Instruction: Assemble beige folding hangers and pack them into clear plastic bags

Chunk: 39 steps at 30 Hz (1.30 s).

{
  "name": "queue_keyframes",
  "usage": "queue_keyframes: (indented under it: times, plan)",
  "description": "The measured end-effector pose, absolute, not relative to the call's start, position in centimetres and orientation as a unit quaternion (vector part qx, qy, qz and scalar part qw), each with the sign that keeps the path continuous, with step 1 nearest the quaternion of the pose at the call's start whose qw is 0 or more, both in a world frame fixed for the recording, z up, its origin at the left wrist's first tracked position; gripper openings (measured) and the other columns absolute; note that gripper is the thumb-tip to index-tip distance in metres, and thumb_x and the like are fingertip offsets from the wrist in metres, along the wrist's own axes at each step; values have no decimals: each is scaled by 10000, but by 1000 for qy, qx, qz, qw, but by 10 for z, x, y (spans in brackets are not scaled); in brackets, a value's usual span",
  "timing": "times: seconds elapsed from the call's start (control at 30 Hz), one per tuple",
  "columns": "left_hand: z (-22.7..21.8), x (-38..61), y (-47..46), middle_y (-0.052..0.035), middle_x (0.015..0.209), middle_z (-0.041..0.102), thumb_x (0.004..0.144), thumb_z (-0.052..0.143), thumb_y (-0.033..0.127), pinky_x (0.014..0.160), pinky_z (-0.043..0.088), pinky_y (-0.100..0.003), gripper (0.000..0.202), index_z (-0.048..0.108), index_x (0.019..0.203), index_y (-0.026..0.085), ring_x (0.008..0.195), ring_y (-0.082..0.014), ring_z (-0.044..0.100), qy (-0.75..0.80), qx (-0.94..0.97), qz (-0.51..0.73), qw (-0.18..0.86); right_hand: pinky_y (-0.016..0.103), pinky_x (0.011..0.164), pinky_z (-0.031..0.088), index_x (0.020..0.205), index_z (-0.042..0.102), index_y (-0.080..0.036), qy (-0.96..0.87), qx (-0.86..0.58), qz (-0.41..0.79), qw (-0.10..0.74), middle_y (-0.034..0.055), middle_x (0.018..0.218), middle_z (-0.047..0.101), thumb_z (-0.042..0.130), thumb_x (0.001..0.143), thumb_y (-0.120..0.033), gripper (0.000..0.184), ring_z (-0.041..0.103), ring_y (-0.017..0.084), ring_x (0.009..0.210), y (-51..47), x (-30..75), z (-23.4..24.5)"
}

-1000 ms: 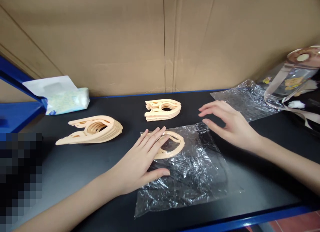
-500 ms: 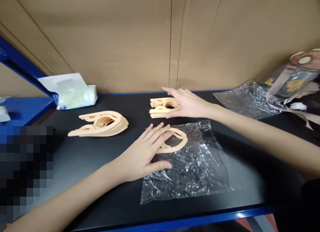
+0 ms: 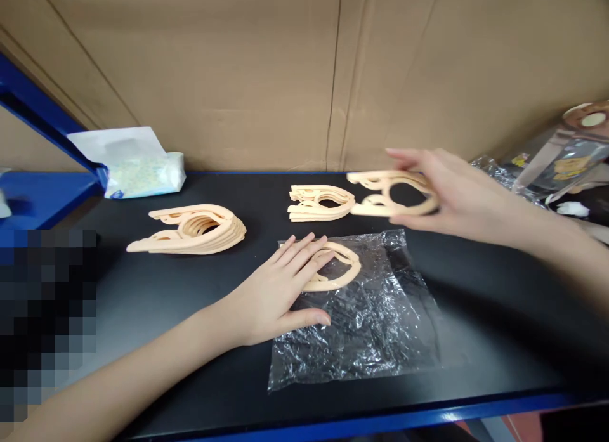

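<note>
My left hand (image 3: pixel 280 290) lies flat with fingers stretched out over a beige folding hanger (image 3: pixel 340 282), which rests on a clear plastic bag (image 3: pixel 356 334). The hand hides part of that hanger. Between the thumb and fingers of my right hand (image 3: pixel 469 198), another folded hanger (image 3: pixel 373 210) is gripped by its rounded end, raised off the table. Just left of it is a small stack of hangers (image 3: pixel 311 212). A taller stack of the same hangers (image 3: pixel 216 244) sits farther left.
Everything rests on a black table (image 3: pixel 200 372) with a blue edge, against a cardboard wall (image 3: pixel 238 80). A tissue pack (image 3: pixel 147 175) is at the back left. To the far right are a clear bottle (image 3: pixel 566 163) with a strap and more crumpled plastic (image 3: pixel 495 169).
My right hand has moved right from the middle stack and lifted one hanger off it. My left hand stays flat on its hanger. The view has shifted slightly.
</note>
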<state>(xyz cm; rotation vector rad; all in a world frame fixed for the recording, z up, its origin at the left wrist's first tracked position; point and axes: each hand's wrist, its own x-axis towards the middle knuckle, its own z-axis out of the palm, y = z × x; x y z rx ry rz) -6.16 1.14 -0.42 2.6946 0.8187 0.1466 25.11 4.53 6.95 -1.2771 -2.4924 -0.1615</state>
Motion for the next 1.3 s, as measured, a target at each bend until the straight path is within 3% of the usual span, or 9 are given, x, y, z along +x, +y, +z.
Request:
queue_keyframes:
  times: [0.1, 0.13, 0.27, 0.47, 0.7, 0.9, 1.03, 1.17, 1.3]
  plan:
    - [-5, -62, 11, -154, 1626, 227, 915, 381, 716, 1217, 151, -587, 846, 273, 1533, 149, 1515, -337, 147, 284, 945, 53, 156, 483, 854, 554, 1457, 395, -227, -887, -435, -84, 128, 146, 1290, 623, 566, 862, -568, 706, 649, 346, 1065, 9, 288, 70]
    - [-6, -62, 12, -155, 1625, 228, 917, 382, 712, 1218, 150, -586, 844, 273, 1532, 145, 1514, -338, 151, 284, 945, 53, 156, 491, 852, 567, 1482, 361, -227, -886, -448, -74, 100, 147, 1336, 599, 542, 873, -567, 720, 647, 353, 1090, -2, 297, 68]
    - [-5, -62, 12, -149, 1624, 238, 918, 390, 706, 1221, 155, -575, 837, 273, 1533, 150, 1513, -336, 160, 283, 944, 56, 159, 467, 749, 622, 1485, 372, -271, -884, -456, -53, 85, 99, 1213, 677, 568, 860, -539, 707, 700, 339, 984, -39, 309, 54]
    - [-5, -62, 12, -151, 1623, 241, 922, 408, 690, 1215, 168, -583, 819, 271, 1533, 161, 1509, -342, 173, 283, 943, 61, 163, 417, 833, 615, 1489, 374, -284, -896, -436, 25, 88, 72, 1283, 657, 631, 869, -393, 679, 649, 304, 1135, -55, 288, 36]
    - [-7, -61, 12, -155, 1627, 226, 924, 392, 696, 1213, 167, -587, 828, 265, 1533, 149, 1513, -333, 160, 281, 946, 56, 152, 377, 872, 579, 1467, 345, -227, -908, -399, 89, 94, 99, 1279, 631, 666, 872, -338, 685, 623, 244, 1132, -54, 256, 21]
    - [-4, -61, 11, -178, 1623, 222, 867, 450, 747, 1203, 158, -618, 923, 271, 1531, 131, 1515, -359, 129, 266, 948, 65, 159, 411, 996, 526, 1463, 334, -223, -912, -385, 111, 88, 110, 1388, 557, 654, 892, -435, 688, 536, 247, 1267, -54, 245, 13]
    - [3, -61, 6, -140, 1636, 203, 746, 613, 776, 1215, 197, -567, 1067, 239, 1553, 187, 1516, -347, 137, 217, 955, 58, 195, 404, 948, 547, 1487, 304, -249, -904, -405, 112, 75, 95, 1354, 583, 638, 896, -476, 715, 565, 246, 1224, -50, 262, 17]
    - [6, -59, 1, -130, 1642, 181, 691, 688, 754, 1226, 199, -533, 1173, 163, 1578, 193, 1514, -347, 149, 197, 952, 41, 230, 402, 940, 542, 1431, 383, -310, -898, -416, 130, 61, 54, 1325, 606, 655, 897, -414, 608, 589, 240, 1187, -50, 278, 19]
    - [4, -58, 1, -146, 1635, 200, 677, 712, 740, 1230, 190, -527, 1182, 189, 1574, 175, 1505, -358, 178, 197, 950, 42, 238, 368, 916, 529, 1382, 431, -292, -897, -403, 154, 93, 48, 1280, 628, 650, 910, -379, 528, 604, 212, 1139, -56, 263, 14]
